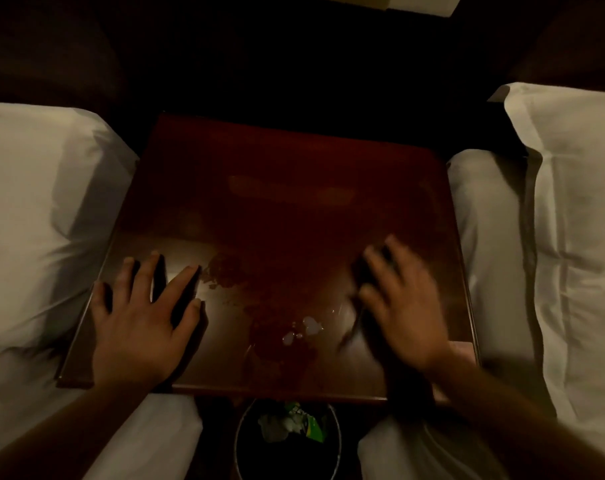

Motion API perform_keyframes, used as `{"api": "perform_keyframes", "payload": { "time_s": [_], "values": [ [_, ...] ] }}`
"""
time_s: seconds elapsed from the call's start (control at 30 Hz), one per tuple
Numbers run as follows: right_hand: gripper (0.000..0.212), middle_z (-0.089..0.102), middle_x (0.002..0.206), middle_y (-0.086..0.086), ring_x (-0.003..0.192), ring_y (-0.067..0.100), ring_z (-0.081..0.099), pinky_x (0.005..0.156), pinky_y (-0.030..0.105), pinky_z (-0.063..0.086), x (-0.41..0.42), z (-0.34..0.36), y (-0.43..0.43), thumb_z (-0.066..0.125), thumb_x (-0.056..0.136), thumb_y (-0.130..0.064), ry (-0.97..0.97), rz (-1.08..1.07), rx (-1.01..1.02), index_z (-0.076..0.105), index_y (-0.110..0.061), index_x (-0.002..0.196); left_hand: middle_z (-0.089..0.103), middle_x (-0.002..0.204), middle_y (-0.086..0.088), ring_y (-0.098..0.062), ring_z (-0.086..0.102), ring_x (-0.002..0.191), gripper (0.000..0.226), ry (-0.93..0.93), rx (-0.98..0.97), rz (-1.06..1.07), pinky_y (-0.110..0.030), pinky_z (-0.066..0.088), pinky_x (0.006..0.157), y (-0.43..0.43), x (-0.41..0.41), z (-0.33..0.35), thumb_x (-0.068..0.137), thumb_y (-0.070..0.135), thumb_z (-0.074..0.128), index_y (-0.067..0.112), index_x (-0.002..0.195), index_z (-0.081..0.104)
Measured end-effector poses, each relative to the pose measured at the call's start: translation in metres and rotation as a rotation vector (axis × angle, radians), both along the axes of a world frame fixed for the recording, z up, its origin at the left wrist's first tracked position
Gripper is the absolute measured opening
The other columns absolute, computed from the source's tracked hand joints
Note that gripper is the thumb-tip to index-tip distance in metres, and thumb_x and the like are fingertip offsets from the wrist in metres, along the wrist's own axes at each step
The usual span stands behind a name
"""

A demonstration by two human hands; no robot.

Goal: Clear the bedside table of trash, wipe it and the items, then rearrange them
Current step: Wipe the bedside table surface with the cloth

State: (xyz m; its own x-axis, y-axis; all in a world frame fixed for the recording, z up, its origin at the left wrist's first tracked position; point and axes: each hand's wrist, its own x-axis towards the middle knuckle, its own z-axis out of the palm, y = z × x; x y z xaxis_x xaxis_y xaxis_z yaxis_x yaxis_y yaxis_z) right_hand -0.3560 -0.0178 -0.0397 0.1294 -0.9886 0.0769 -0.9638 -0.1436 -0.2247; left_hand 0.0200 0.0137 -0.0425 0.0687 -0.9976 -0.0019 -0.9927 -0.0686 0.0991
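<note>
Left hand [138, 317]: fingers splayed flat on bedside table [294, 202], near-left edge. Right hand [401, 306]: blurred, fingers spread atop dark item [367, 271], near-right; wet drops [304, 329] between hands

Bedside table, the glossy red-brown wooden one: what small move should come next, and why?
Probably slide the right hand, its blurred fingers spread over what looks like a dark cloth, leftward across the pale wet droplets near the front edge of the glossy red-brown wooden bedside table. They lie unwiped just beside that hand, while the left hand rests flat on the table's left side.
</note>
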Motion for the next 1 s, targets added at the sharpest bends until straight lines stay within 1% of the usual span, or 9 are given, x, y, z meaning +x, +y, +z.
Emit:
{"api": "perform_keyframes", "payload": {
  "time_s": [0.07,0.13,0.23,0.37,0.5,0.67,0.73,0.9,1.0],
  "values": [
    [0.057,0.017,0.165,-0.001,0.15,0.027,0.017,0.12,0.05,0.017,0.028,-0.008,0.062,0.031,0.099,-0.06,0.032,0.286,0.032,0.02,-0.043,0.153,0.03,0.16,-0.009,-0.033,0.017,0.151,0.056,-0.003,-0.002,0.004,-0.062,0.012,0.116,0.0,-0.001,0.0,0.094,0.063,0.027,0.048,0.148,0.035],
    [0.053,0.028,0.16,0.001,0.147,0.028,0.025,0.119,0.049,0.021,0.033,-0.005,0.062,0.036,0.099,-0.056,0.046,0.41,0.032,0.029,-0.043,0.15,0.031,0.159,-0.008,-0.032,0.018,0.15,0.055,-0.001,-0.003,0.007,-0.063,0.013,0.116,0.0,-0.001,0.0,0.094,0.062,0.029,0.048,0.147,0.035],
    [0.048,0.042,0.152,0.011,0.137,0.037,0.039,0.112,0.05,0.031,0.024,0.003,-0.013,0.039,0.099,-0.049,0.07,0.136,-0.051,0.047,-0.031,0.143,0.029,0.16,-0.007,-0.032,0.017,0.151,0.055,-0.012,-0.011,0.002,-0.062,0.013,0.116,-0.001,0.002,-0.004,0.094,0.062,0.027,0.049,0.148,0.033],
    [0.05,0.036,0.154,0.01,0.134,0.041,0.034,0.107,0.051,0.034,0.0,0.014,-0.097,0.041,0.1,-0.048,0.07,-0.108,0.01,0.042,-0.029,0.146,0.029,0.159,-0.007,-0.031,0.017,0.151,0.054,-0.01,-0.035,0.008,-0.062,0.014,0.116,-0.001,0.002,-0.007,0.095,0.063,0.026,0.051,0.147,0.031],
    [0.048,0.048,0.143,0.009,0.121,0.042,0.043,0.092,0.05,0.044,0.007,0.017,-0.046,0.044,0.097,-0.046,0.097,0.008,-0.027,0.048,-0.028,0.141,0.03,0.159,-0.007,-0.031,0.017,0.151,0.054,-0.007,-0.027,0.005,-0.062,0.014,0.116,0.0,0.001,-0.006,0.094,0.062,0.03,0.05,0.147,0.032],
    [0.046,0.053,0.139,0.002,0.118,0.032,0.047,0.09,0.042,0.035,0.022,0.014,0.045,0.037,0.098,-0.054,0.104,0.432,-0.004,0.051,-0.033,0.137,0.029,0.16,-0.007,-0.032,0.016,0.151,0.055,0.006,-0.013,0.008,-0.062,0.011,0.117,-0.001,0.0,-0.003,0.094,0.061,0.031,0.049,0.147,0.034],
    [0.046,0.052,0.139,0.004,0.118,0.034,0.047,0.088,0.043,0.037,0.027,0.016,0.018,0.039,0.098,-0.053,0.128,0.388,-0.007,0.051,-0.033,0.137,0.029,0.16,-0.007,-0.032,0.016,0.151,0.055,0.01,-0.013,0.003,-0.062,0.011,0.117,-0.001,0.0,-0.003,0.094,0.061,0.031,0.049,0.147,0.035],
    [0.042,0.044,0.14,0.011,0.128,0.037,0.035,0.103,0.049,0.032,0.065,0.018,-0.073,0.05,0.097,-0.044,-0.101,-0.184,-0.002,0.056,-0.026,0.134,0.03,0.159,-0.008,-0.032,0.018,0.151,0.055,-0.005,-0.032,-0.001,-0.063,0.014,0.117,-0.002,0.001,-0.006,0.094,0.062,0.029,0.049,0.147,0.035],
    [0.035,0.052,0.133,0.004,0.124,0.033,0.04,0.098,0.045,0.035,0.072,0.017,-0.048,0.051,0.097,-0.04,-0.142,0.113,0.008,0.062,-0.027,0.128,0.031,0.159,-0.008,-0.032,0.018,0.15,0.055,-0.006,-0.031,-0.002,-0.064,0.015,0.116,-0.001,0.001,-0.006,0.094,0.062,0.03,0.049,0.148,0.034]
  ]
}}
